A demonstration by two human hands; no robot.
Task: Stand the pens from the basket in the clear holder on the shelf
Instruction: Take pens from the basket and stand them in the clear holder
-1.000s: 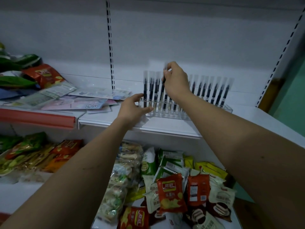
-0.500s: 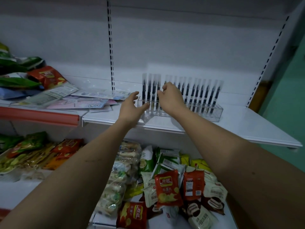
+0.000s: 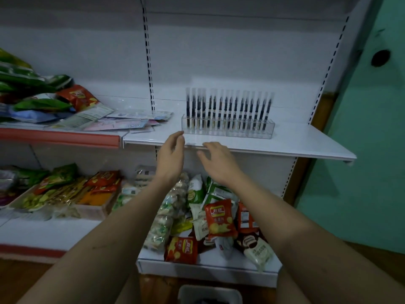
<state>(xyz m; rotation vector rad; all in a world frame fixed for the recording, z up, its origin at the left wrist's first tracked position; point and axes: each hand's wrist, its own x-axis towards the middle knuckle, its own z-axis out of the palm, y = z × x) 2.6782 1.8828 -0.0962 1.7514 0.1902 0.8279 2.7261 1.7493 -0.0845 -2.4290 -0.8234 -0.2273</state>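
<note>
Hovering empty, left hand (image 3: 170, 152) and right hand (image 3: 215, 160), fingers spread.

Bare white shelf (image 3: 295, 141) lay open right of the pen holder (image 3: 228, 128); flat packets (image 3: 122, 122) crowded its left.

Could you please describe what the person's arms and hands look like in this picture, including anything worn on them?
Both hands, the left hand and the right hand, are bare: no gloves, rings, watch or bracelet show. Both forearms are bare too, with no sleeve in view right down to the bottom edge of the frame. The left forearm carries a thin dark scratch-like mark on its upper side.
</note>
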